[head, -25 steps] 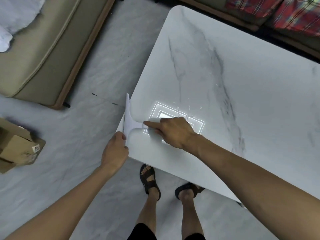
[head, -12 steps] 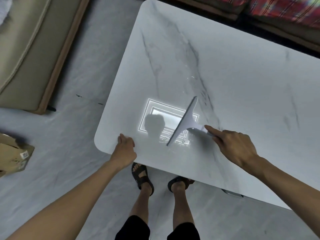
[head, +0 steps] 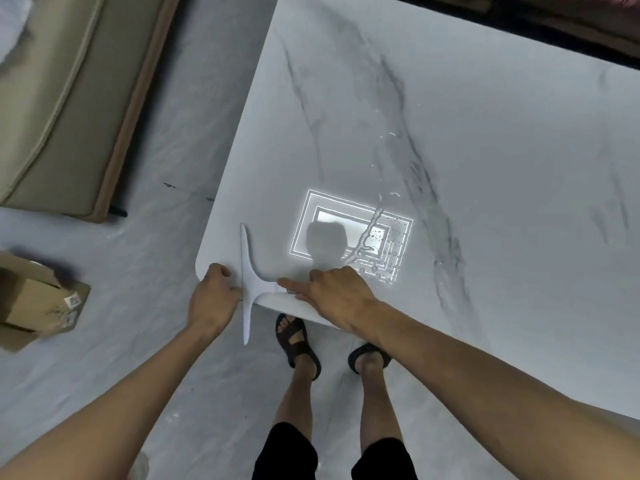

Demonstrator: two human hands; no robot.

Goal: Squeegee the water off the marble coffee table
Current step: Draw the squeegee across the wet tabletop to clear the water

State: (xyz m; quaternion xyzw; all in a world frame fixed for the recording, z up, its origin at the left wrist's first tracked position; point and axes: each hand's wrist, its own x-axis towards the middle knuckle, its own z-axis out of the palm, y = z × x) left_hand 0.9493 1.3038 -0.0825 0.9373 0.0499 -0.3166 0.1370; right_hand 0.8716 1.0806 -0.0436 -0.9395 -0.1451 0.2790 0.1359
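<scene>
The white marble coffee table (head: 485, 150) with grey veins fills the right of the head view. A white squeegee (head: 246, 268) lies at the table's near left corner, its blade hanging past the near edge. My right hand (head: 332, 292) grips its handle with the index finger stretched along it. My left hand (head: 211, 296) rests on the table's corner, just left of the blade. A streak of water and droplets (head: 367, 237) glints in the bright ceiling-light reflection near the right hand.
A beige sofa (head: 62, 98) with a wooden base stands to the left across the pale marble floor. A cardboard box (head: 34, 299) lies on the floor at left. My sandalled feet (head: 298, 341) stand under the table's near edge.
My right hand has dragged the squeegee from the middle of the wet patch leftward to the near left corner, leaving a thin water streak behind. The left hand stays on the corner.
</scene>
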